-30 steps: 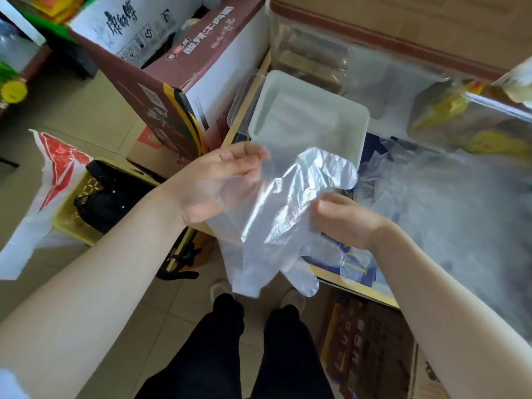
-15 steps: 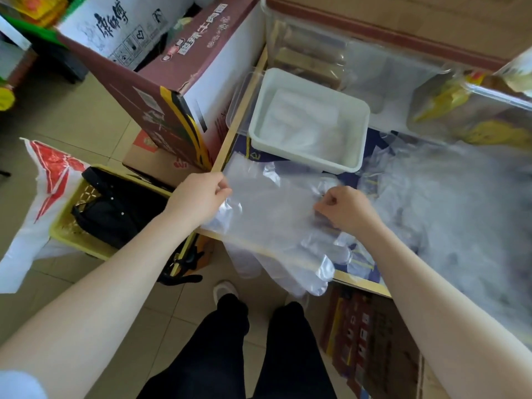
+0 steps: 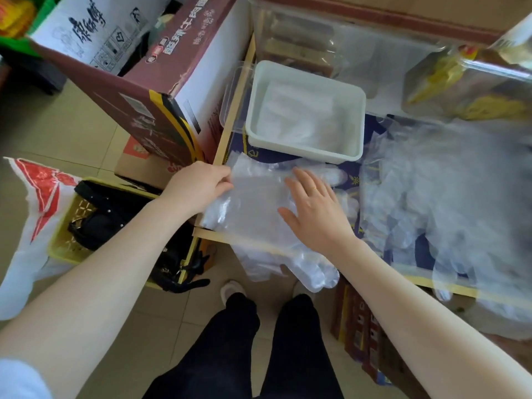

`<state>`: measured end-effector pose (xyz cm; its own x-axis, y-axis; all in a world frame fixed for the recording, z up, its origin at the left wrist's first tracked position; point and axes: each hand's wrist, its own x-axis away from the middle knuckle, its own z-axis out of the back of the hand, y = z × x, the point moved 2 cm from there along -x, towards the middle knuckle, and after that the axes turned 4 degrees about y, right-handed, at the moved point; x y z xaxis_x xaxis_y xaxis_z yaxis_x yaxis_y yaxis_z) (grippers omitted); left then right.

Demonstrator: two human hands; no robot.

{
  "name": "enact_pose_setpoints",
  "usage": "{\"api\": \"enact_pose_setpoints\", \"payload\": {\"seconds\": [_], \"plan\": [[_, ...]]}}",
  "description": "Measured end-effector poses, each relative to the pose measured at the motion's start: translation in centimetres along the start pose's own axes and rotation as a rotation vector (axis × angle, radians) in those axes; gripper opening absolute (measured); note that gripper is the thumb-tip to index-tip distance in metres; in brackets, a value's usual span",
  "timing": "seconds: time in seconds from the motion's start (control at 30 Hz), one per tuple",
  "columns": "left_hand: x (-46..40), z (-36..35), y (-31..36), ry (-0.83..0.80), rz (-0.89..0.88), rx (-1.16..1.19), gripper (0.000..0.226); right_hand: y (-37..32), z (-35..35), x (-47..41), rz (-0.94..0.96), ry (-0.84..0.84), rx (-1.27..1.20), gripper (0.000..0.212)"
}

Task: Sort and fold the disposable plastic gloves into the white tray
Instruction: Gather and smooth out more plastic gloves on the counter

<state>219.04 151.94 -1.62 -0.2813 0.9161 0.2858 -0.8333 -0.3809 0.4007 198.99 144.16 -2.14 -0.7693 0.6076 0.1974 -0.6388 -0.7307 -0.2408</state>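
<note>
Right hand (image 3: pixel 315 208) flattened, fingers apart, on glove (image 3: pixel 253 203) — left hand (image 3: pixel 198 187) pinching it; tray (image 3: pixel 305 152) beside.

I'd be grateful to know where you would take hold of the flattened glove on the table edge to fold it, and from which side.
Probably at its finger end, from below and the near side. The glove lies flat under the right hand, with the left hand holding its left edge. Its fingers hang free over the table edge, so only there can a grip get underneath.
</note>
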Motion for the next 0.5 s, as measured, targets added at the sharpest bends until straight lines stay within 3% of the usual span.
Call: {"api": "enact_pose_setpoints", "payload": {"seconds": [0.07,0.17,0.3,0.5], "plan": [[-0.2,0.3,-0.2,-0.005,-0.019,0.018,0.016,0.0,-1.1,-0.3,-0.011,-0.101,0.02,0.074],[-0.2,1.1,-0.1,-0.038,-0.051,0.101,0.014,-0.1,-1.4,-0.2,-0.042,-0.04,0.002,0.087],[-0.2,2.1,0.2,-0.165,-0.085,0.197,0.009,0.0,0.0,0.6,-0.023,0.185,-0.034,0.089],[-0.7,1.1,0.0,-0.097,-0.015,0.104,0.015,0.8,-0.7,0.6,-0.072,0.076,0.04,0.087]]}}
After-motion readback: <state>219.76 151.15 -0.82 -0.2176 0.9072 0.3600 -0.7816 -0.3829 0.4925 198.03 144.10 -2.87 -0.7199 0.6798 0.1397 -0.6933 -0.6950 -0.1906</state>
